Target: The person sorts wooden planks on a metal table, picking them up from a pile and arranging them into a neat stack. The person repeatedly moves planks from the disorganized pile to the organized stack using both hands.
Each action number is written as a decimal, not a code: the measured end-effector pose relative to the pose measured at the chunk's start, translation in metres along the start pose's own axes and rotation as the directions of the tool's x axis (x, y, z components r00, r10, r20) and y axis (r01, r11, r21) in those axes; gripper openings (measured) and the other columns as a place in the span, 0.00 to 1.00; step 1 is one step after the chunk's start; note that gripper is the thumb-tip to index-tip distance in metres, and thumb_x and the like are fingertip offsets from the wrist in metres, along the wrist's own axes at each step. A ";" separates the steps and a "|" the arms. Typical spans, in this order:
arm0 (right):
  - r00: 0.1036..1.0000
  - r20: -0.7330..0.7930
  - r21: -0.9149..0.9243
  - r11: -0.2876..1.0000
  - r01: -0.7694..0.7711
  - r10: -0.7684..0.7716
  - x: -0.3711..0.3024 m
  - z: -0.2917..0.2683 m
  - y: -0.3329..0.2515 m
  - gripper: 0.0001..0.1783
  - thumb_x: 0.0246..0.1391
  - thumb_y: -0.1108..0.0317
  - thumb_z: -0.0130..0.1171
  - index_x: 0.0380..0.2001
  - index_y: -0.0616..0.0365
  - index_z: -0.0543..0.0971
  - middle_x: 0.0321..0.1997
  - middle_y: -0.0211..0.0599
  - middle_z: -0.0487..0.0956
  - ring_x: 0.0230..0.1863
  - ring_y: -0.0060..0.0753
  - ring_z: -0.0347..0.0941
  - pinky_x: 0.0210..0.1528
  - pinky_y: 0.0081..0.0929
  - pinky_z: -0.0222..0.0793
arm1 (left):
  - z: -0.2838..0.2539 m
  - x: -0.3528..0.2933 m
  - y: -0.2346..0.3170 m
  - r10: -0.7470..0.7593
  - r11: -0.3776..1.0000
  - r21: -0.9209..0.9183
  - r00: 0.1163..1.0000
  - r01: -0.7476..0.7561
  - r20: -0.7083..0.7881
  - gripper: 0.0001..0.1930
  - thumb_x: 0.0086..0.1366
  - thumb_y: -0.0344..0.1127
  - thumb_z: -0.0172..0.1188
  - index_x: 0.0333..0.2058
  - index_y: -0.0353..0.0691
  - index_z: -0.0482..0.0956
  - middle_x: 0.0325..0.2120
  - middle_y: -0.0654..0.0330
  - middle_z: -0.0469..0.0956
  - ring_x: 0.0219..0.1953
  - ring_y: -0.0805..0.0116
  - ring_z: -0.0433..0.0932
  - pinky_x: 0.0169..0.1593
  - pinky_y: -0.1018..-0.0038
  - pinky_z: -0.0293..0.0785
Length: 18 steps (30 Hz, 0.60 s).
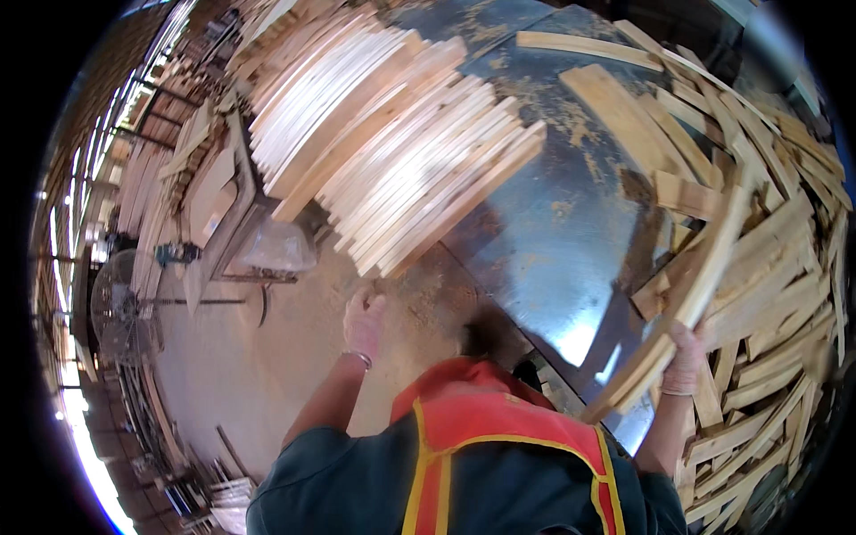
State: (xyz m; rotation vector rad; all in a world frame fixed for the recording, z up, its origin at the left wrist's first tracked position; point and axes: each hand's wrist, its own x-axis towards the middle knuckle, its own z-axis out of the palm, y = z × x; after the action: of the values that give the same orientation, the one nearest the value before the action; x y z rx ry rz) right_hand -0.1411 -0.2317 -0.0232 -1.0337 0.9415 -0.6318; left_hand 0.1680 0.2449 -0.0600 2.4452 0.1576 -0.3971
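My right hand point(685, 358), in a pale glove, is closed round a long wooden strip point(709, 278). The strip slants from the pile at the right down toward my body, and a second edge alongside it suggests another piece in the same grip. My left hand point(364, 323), gloved too, is held up with its fingers loosely bent and apart, and nothing shows in it. Just beyond it are the near ends of a row of pale wooden strips point(428, 174) laid side by side. A second such row point(332, 111) lies farther left.
A dark metal tabletop point(544, 259) dusted with sawdust spreads ahead of me. Loose boards point(767, 267) are heaped along the right. On the left stand a fan point(125, 308), a cordless power tool point(176, 253) and a clear plastic bag point(281, 246).
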 end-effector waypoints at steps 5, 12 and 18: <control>0.947 0.247 0.009 0.977 -0.215 0.206 0.028 0.156 0.053 0.49 0.50 0.65 0.67 0.75 0.60 0.62 0.55 0.46 0.78 0.44 0.39 0.79 0.46 0.36 0.82 | 0.002 0.054 -0.054 -0.308 0.655 -0.507 0.810 0.561 0.499 0.24 0.67 0.53 0.70 0.52 0.41 0.82 0.44 0.61 0.79 0.44 0.60 0.78 0.53 0.60 0.77; 0.724 0.506 -0.706 0.707 0.036 0.469 0.063 0.298 0.112 0.33 0.61 0.47 0.67 0.58 0.61 0.74 0.28 0.33 0.79 0.28 0.28 0.73 0.32 0.31 0.73 | 0.037 0.096 -0.031 -0.104 0.336 -0.739 0.803 0.583 0.587 0.22 0.69 0.54 0.68 0.49 0.42 0.80 0.42 0.62 0.78 0.45 0.64 0.76 0.52 0.60 0.78; 0.867 0.331 -0.347 0.902 -0.256 0.373 0.054 0.340 0.107 0.39 0.59 0.48 0.71 0.65 0.55 0.68 0.34 0.28 0.78 0.27 0.24 0.67 0.28 0.27 0.65 | -0.066 0.080 0.050 0.056 0.605 -0.654 0.794 0.455 0.605 0.20 0.76 0.51 0.59 0.54 0.42 0.77 0.44 0.60 0.80 0.42 0.63 0.79 0.45 0.66 0.80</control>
State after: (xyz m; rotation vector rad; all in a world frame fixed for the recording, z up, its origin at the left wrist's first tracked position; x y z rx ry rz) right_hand 0.1851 -0.0866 -0.0723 -1.1780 0.8366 0.0032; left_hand 0.2699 0.2480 -0.0070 1.3422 0.2907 -0.9418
